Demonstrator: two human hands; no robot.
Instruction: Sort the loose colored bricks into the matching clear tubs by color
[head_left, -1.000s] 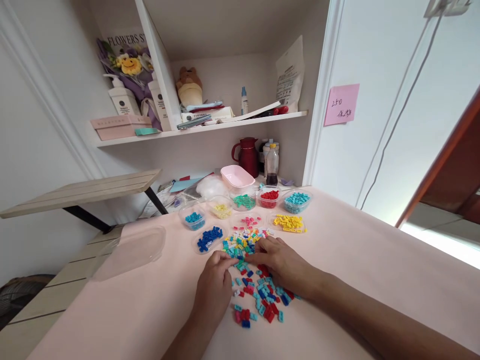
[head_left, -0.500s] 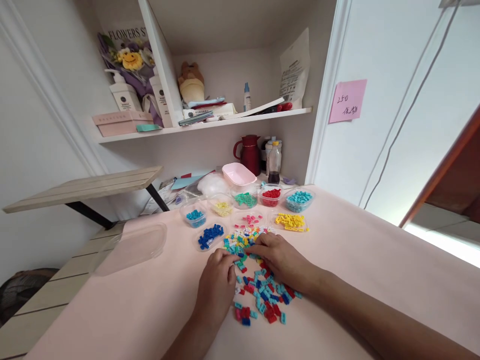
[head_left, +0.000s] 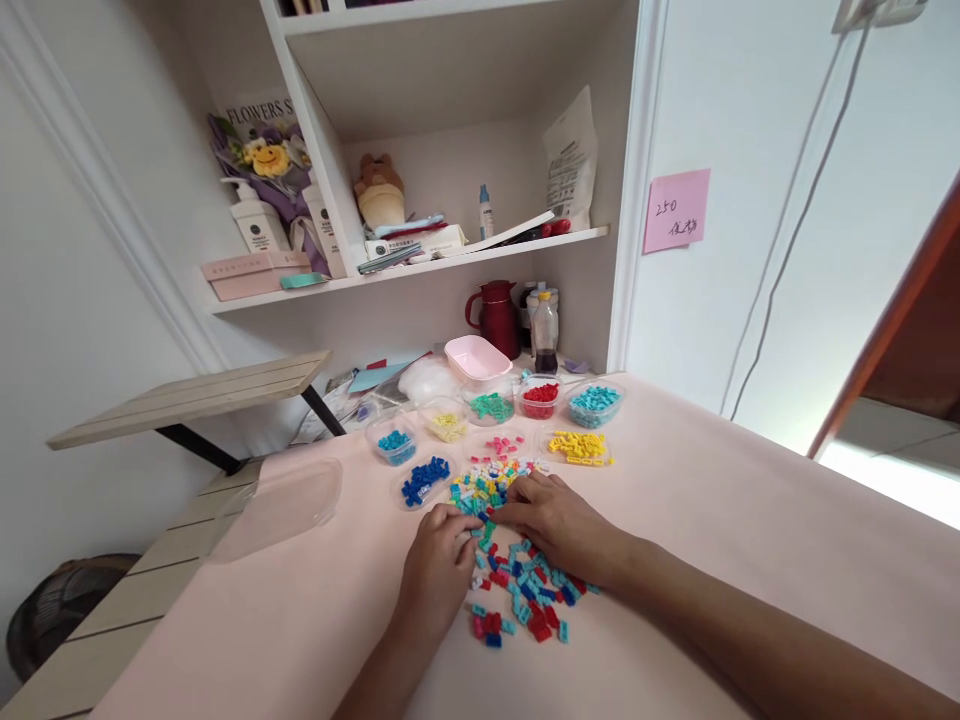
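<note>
A pile of small mixed-colour plastic toy building bricks (head_left: pixel 534 582) is spread on the pink-covered table between my hands. At the left edge of the pile is my left hand (head_left: pixel 437 565), its index finger reaching to the bricks and its thumb apart below. My right hand (head_left: pixel 559 520) rests over the pile's right side with fingers curled down and tips at the bricks; what they grip, if anything, is hidden. Just beyond the hands lie more loose bricks (head_left: pixel 484 488). Dark blue bricks (head_left: pixel 426 480) fill a clear tray to the left, and yellow bricks (head_left: pixel 577 446) another to the right.
Clear tubs hold blue bricks (head_left: pixel 394 444), pale yellow bricks (head_left: pixel 447 426), green bricks (head_left: pixel 492 407), red bricks (head_left: pixel 540 398) and turquoise bricks (head_left: pixel 595 403). Pink bricks (head_left: pixel 504 446) lie nearer. Behind stand a pink basin (head_left: pixel 478 360), a red jug (head_left: pixel 498 320) and a bottle (head_left: pixel 545 335). A clear lid (head_left: pixel 281 508) lies left.
The camera view has tilted up and turned slightly right. Both hands stay at the pile, with only small finger shifts among the bricks.
</note>
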